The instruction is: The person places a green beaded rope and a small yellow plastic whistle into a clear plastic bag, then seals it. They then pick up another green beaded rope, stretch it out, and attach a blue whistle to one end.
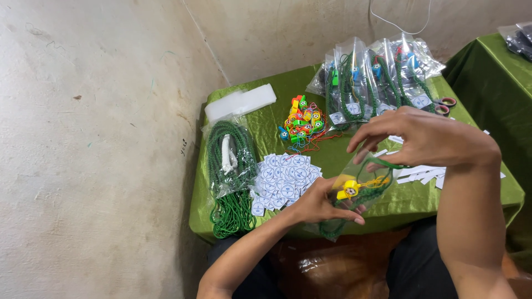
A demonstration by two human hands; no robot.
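Note:
My left hand [317, 204] grips the lower part of a clear plastic bag [367, 191] that holds a yellow toy whistle [349, 190] and a green cord [382, 164]. Above it, my right hand [413, 135] pinches the bag's upper edge with its fingertips, where the green cord loops out. Both hands hover over the front edge of a small table covered in green cloth [332, 152].
On the table lie a bagged bundle of green cords [230, 171], a heap of round white stickers [285, 178], a pile of colourful whistles [302, 123], several filled clear bags [377, 77], white paper strips [421, 173], scissors [445, 104] and a white foam piece [241, 102]. Walls close in at the left and behind.

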